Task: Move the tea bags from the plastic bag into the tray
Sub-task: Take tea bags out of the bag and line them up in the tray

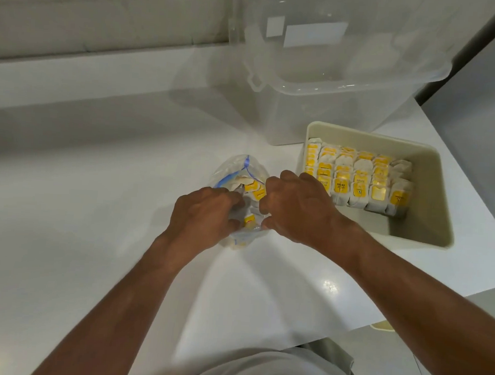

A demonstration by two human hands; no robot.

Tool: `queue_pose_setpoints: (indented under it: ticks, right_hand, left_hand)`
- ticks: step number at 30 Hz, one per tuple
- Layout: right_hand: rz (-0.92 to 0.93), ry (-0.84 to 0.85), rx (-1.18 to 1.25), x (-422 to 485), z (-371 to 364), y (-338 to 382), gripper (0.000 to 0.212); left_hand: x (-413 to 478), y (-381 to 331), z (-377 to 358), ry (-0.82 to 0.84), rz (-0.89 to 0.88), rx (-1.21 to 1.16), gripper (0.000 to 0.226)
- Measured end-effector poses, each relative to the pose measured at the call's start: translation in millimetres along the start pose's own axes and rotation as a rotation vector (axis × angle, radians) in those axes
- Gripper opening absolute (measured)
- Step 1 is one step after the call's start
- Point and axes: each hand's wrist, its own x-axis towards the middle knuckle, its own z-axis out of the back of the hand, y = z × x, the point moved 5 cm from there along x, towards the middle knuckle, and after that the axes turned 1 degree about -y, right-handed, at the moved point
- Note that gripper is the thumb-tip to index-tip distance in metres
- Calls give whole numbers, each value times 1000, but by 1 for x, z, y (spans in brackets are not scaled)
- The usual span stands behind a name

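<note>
Grey shirt cloth [274,369] fills the bottom edge, and two bare forearms reach forward from it over the white table [97,179].

At the far side of the table stands one clear storage bin [316,110]. Just in front of it, to the right, sits one cream tray [432,197]. The tray's left and middle parts are packed with upright tea bags in rows [361,182], white sachets with yellow tags. They stand about five columns across, too crowded for an exact count. The tray's near right part shows bare floor.

One plastic bag [235,169] with a blue zip line stands on the table just left of the tray, its mouth spread upward.

Both hands are on it. The left grip [202,213] is closed, fingers curled round the bag's left side. The right grip [297,207] is closed too, fingers curled over the bag's right edge. Whether they also catch a sachet cannot be told.

Between the two grips, loose tea bags [254,192] lie inside the bag, with three yellow tags showing.
</note>
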Motion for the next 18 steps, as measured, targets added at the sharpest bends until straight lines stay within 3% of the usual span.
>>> queue_pose_setpoints:
  ticks: [5,11,18]
  right_hand:
    - [69,-16,4,2,3,6,19]
    - [119,20,29,0,-6,8,25]
    - [121,18,-111,7,-4,3,12]
  left_hand:
    - [6,-11,1,18,-51,45,29]
    - [14,-19,-6,131,-90,106,26]
    - [27,-20,-7,269,-97,173,15]
